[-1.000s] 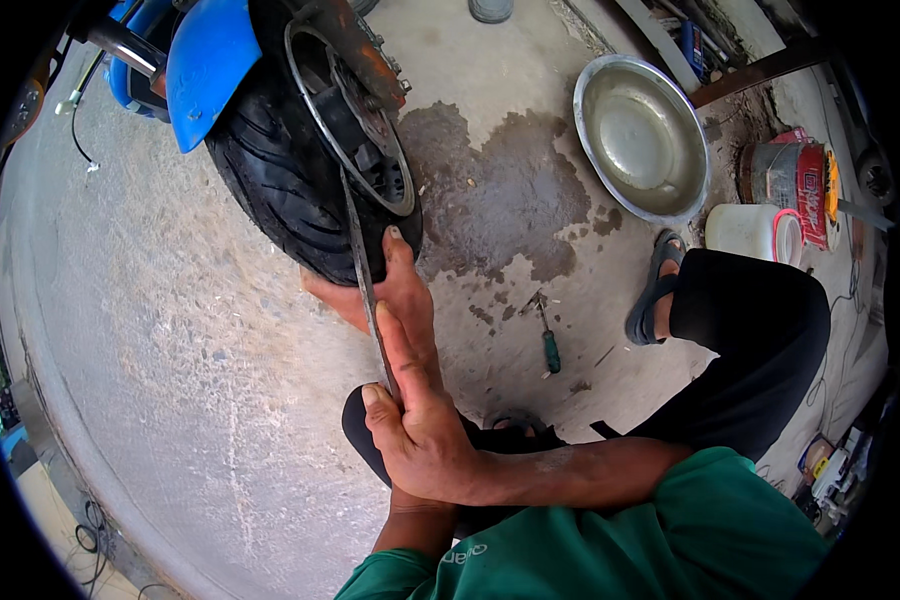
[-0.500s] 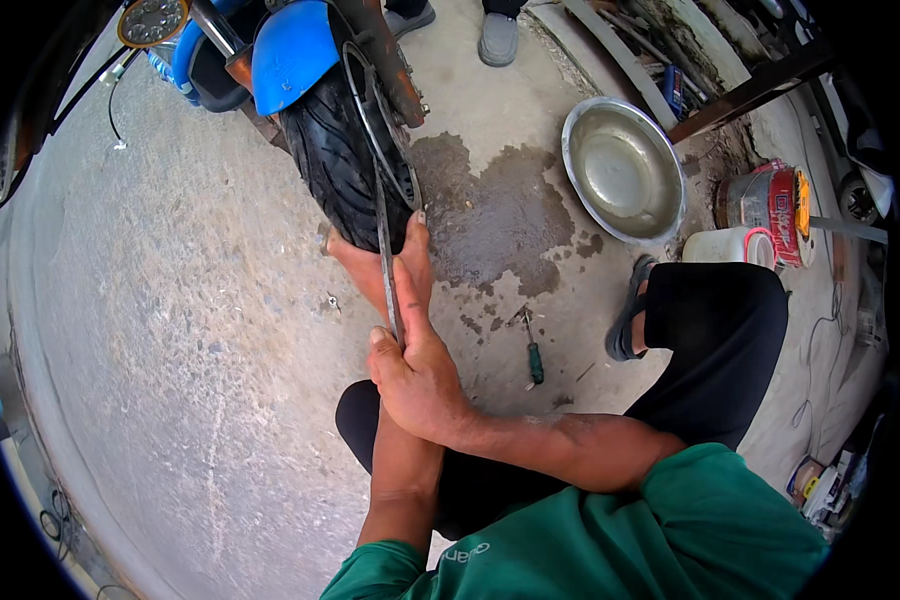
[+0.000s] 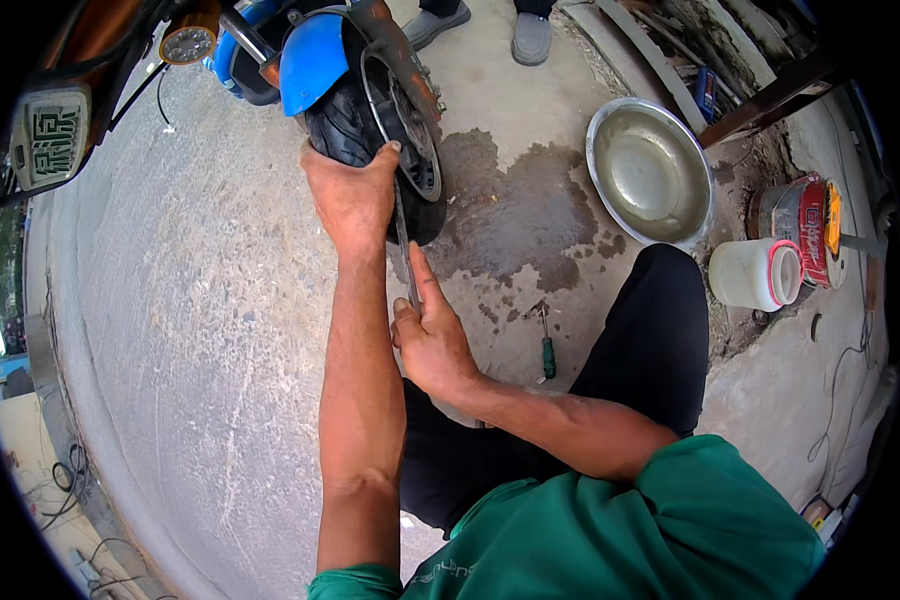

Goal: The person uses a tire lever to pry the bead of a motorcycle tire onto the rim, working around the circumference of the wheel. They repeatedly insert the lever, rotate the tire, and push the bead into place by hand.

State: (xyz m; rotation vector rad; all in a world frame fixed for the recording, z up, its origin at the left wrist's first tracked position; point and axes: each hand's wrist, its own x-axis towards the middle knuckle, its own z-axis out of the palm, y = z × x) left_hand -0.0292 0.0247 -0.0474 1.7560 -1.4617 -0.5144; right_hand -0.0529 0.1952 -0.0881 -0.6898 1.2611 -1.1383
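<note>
A black scooter tyre (image 3: 331,127) on a metal-rimmed wheel (image 3: 421,163) sits under a blue mudguard (image 3: 308,62) at the top centre. My left hand (image 3: 352,192) grips the tyre from above, its thumb beside the rim. Below it, my right hand (image 3: 429,341) is closed on a long, flat metal bar (image 3: 403,230), index finger extended along it. The bar's upper part lies against the tyre beside the rim; its tip is hard to make out.
A steel basin (image 3: 645,181) and a white plastic tub (image 3: 745,276) are at right, beside a red tin (image 3: 818,215). A green-handled screwdriver (image 3: 548,355) lies on the wet-patched floor (image 3: 510,220). Another person's shoes (image 3: 528,40) stand at top. Cables (image 3: 68,485) lie at lower left.
My left hand has moved from the tyre's bottom up to its upper side. My right hand has moved slightly with the bar. My right knee has shifted inward, covering my sandal.
</note>
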